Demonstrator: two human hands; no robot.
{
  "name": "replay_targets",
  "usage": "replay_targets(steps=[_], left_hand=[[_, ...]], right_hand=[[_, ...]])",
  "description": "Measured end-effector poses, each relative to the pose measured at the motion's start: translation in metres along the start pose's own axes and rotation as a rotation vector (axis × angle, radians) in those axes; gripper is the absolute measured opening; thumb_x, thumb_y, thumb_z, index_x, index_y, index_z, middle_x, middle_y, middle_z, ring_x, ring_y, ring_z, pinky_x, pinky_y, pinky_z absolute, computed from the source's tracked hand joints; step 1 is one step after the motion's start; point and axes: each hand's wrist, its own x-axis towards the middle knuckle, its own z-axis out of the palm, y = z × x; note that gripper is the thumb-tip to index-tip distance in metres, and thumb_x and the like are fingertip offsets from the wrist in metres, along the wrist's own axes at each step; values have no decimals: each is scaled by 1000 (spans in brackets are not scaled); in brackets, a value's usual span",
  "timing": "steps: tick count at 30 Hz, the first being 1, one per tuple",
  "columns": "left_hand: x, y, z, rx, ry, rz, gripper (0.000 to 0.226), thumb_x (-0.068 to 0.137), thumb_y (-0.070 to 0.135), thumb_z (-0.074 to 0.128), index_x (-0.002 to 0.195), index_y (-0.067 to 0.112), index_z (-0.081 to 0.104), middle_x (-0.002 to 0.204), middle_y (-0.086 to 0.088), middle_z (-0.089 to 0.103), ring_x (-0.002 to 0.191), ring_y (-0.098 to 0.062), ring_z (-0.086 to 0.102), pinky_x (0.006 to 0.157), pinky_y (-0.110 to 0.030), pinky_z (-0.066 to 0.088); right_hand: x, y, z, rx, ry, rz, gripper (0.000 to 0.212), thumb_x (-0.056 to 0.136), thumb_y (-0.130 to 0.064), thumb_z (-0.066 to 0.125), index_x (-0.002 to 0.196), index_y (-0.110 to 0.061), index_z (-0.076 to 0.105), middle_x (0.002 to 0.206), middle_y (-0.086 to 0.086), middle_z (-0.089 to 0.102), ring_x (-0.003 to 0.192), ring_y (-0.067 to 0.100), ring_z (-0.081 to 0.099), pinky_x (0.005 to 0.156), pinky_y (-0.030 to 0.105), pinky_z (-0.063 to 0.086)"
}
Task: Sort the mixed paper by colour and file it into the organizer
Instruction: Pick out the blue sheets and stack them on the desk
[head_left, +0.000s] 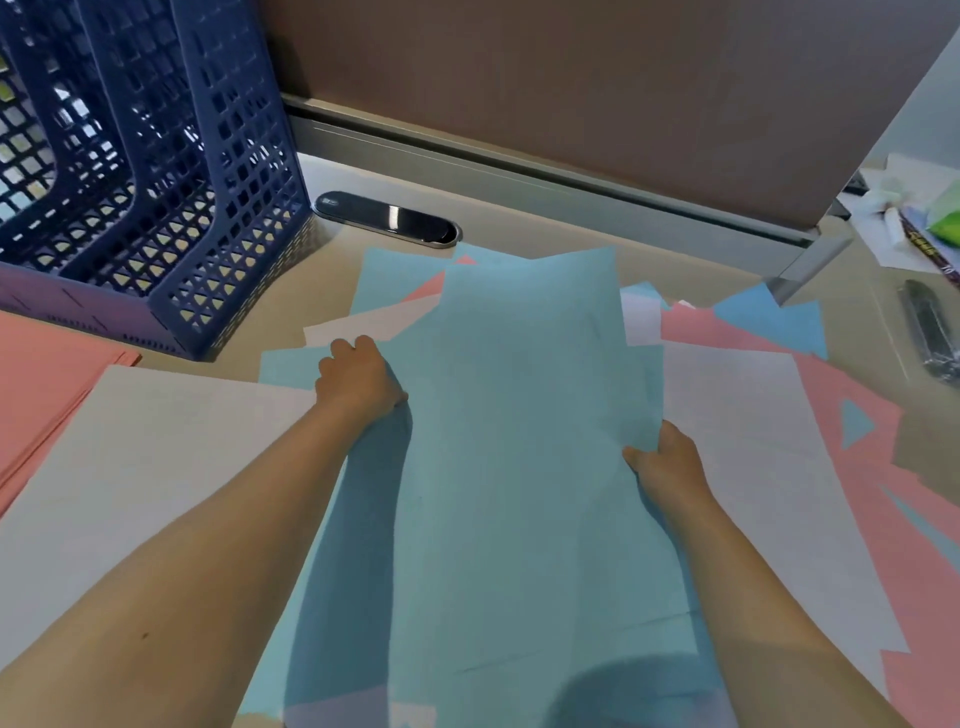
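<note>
You hold a stack of blue sheets (519, 415) over the middle of the desk (519, 228), its far end lifted toward the partition and its near end running off the bottom of the view. Your left hand (358, 376) grips the stack's left edge, fingers curled over the paper; your right hand (667, 460) pinches its right edge, thumb on top and fingers underneath. Beneath and around the stack lies the mixed paper (769, 332): pink, white and blue sheets fanned out toward the desk's right side. A white sheet pile (156, 457) sits just left of your left forearm, and a pink pile (47, 374) lies at the left edge, beside it. The blue mesh organizer (156, 171) stands at the far left corner, its upright compartments facing you; what they hold cannot be told. An oval cable grommet (387, 217) sits in the desk near the brown partition (571, 93). A dark stapler-like tool (930, 332) lies at the right edge.
</note>
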Motion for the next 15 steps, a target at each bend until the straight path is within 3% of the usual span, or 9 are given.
replay_targets(steps=[6,9,11,12,13,15], left_hand=[[23,-1,-6,-12,-62,-78,74,77,35,73,129,2,33,132,-18,43,121,-38,43,94,-41,41],[26,-1,-8,56,-102,-88,60,82,37,67,125,6,41,128,-15,50,121,-35,43,93,-37,39],[24,0,-6,56,-63,-18,34,90,35,57,110,8,53,121,-15,54,117,-35,45,91,-36,39],[23,1,-7,-7,-43,26,22,92,30,54,92,8,55,112,-17,57,109,-36,49,86,-36,40],[22,2,-8,-100,-35,58,25,94,25,52,74,10,50,99,-18,56,96,-35,50,78,-36,39],[18,4,-10,-276,-42,72,37,95,17,48,59,12,37,78,-13,48,81,-28,44,69,-30,31]], right_hand=[[8,-4,1,26,-12,55,35,87,4,48,120,-5,55,108,11,62,91,25,58,70,28,44],[11,-6,2,30,-13,62,37,87,3,49,122,-5,54,111,11,62,93,25,58,72,28,44],[11,-7,1,42,-14,70,33,88,3,49,120,-5,54,108,10,61,91,24,57,69,28,45],[11,-8,0,64,-14,70,31,88,4,47,116,-7,55,104,9,61,86,23,57,64,27,45],[10,-9,-1,91,-8,70,29,88,5,46,111,-9,56,100,8,60,81,22,57,62,25,45],[8,-12,-3,151,6,72,27,89,6,45,103,-13,56,96,7,60,77,22,56,64,25,46]])
